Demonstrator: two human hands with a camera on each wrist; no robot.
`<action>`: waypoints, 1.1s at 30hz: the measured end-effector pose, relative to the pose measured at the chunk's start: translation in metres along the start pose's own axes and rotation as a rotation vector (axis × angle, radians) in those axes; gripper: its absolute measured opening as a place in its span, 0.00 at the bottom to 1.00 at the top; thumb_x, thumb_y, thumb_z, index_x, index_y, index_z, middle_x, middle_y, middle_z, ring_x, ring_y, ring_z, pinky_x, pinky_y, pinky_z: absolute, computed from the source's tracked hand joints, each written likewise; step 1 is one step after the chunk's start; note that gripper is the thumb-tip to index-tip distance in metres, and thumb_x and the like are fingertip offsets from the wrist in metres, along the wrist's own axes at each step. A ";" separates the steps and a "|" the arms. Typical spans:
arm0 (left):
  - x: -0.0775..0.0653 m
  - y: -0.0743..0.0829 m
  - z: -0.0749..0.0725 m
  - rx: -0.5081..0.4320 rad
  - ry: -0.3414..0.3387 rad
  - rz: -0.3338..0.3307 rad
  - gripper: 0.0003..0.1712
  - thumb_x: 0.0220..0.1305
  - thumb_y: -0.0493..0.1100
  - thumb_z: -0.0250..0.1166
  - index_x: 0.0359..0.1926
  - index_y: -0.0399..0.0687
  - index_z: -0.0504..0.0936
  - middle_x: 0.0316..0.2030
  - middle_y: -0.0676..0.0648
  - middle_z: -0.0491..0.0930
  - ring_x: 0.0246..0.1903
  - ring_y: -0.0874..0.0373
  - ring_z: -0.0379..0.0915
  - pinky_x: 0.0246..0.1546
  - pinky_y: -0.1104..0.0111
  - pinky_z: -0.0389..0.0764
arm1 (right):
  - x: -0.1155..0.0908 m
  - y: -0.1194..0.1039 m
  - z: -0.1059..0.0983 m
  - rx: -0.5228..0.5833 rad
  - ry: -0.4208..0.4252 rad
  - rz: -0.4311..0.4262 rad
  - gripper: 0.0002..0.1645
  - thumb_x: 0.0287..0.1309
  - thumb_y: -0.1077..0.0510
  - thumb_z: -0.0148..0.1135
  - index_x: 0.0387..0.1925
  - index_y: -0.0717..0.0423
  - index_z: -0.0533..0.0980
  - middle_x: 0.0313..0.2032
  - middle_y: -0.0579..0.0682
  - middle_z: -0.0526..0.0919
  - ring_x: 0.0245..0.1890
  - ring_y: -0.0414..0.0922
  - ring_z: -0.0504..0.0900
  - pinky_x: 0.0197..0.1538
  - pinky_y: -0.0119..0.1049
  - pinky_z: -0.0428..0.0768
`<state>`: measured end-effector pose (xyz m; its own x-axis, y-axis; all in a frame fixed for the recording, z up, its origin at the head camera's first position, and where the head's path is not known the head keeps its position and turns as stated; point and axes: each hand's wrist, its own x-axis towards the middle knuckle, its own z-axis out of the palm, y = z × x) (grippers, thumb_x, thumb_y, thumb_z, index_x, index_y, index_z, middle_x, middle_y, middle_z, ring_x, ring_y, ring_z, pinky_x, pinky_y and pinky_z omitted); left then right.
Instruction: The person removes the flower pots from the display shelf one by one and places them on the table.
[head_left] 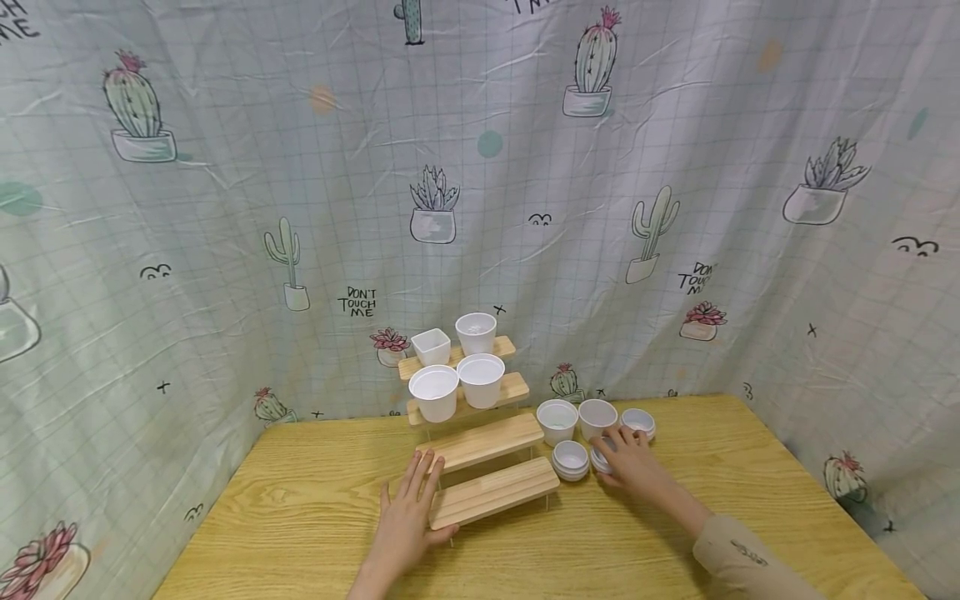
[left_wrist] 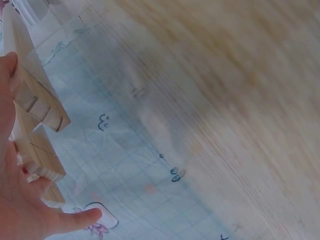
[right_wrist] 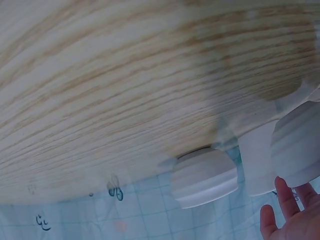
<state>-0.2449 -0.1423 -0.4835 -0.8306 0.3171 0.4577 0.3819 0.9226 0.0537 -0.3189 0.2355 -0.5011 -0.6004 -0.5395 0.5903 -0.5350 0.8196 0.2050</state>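
Observation:
A light wooden tiered stand (head_left: 480,442) stands on the table with several steps. My left hand (head_left: 405,517) rests at its left end, fingers straight along the lower steps and thumb by the lowest one. In the left wrist view that hand (left_wrist: 25,200) lies beside the step ends. To the right of the stand, my right hand (head_left: 626,458) grips a small white round pot (head_left: 598,461), its fingers over the rim and its thumb on the near side. The right wrist view shows fingertips (right_wrist: 285,195) right at the rim of a white pot (right_wrist: 300,145).
A square white pot (head_left: 431,347) and several round white pots (head_left: 480,380) stand on the two upper steps. By the right hand are taller white pots (head_left: 557,425) and low ones (head_left: 570,463), (head_left: 638,423) on the wooden table (head_left: 315,500). A cactus-print curtain (head_left: 480,267) hangs behind.

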 end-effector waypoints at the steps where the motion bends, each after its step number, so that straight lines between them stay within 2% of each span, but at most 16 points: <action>1: 0.000 0.000 0.000 -0.002 -0.001 0.000 0.57 0.39 0.67 0.65 0.67 0.51 0.53 0.68 0.47 0.52 0.67 0.50 0.46 0.51 0.33 0.59 | 0.000 0.000 0.001 0.001 0.001 -0.001 0.30 0.34 0.49 0.71 0.43 0.52 0.73 0.40 0.55 0.71 0.37 0.51 0.68 0.35 0.46 0.63; 21: 0.000 0.000 -0.001 0.011 0.002 0.003 0.57 0.39 0.67 0.65 0.67 0.51 0.53 0.68 0.48 0.51 0.67 0.49 0.46 0.51 0.33 0.59 | -0.003 0.000 0.011 0.022 -0.013 0.034 0.30 0.35 0.49 0.70 0.44 0.52 0.73 0.41 0.56 0.71 0.36 0.52 0.67 0.35 0.48 0.64; 29: 0.000 0.001 -0.002 -0.002 -0.014 -0.006 0.57 0.39 0.67 0.65 0.67 0.51 0.53 0.68 0.47 0.51 0.67 0.49 0.46 0.52 0.33 0.58 | 0.000 -0.001 0.009 0.018 -0.083 0.073 0.28 0.38 0.47 0.69 0.45 0.51 0.73 0.42 0.56 0.71 0.39 0.53 0.67 0.38 0.50 0.66; 33: 0.000 0.001 -0.002 -0.004 -0.010 -0.008 0.57 0.39 0.67 0.66 0.67 0.50 0.53 0.68 0.47 0.51 0.67 0.49 0.45 0.52 0.33 0.58 | 0.000 -0.002 0.008 0.021 -0.089 0.084 0.29 0.38 0.47 0.69 0.45 0.52 0.73 0.42 0.56 0.71 0.38 0.53 0.67 0.37 0.50 0.66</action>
<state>-0.2433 -0.1420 -0.4814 -0.8374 0.3120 0.4487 0.3768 0.9243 0.0606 -0.3227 0.2324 -0.5073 -0.6934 -0.4849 0.5329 -0.4926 0.8588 0.1405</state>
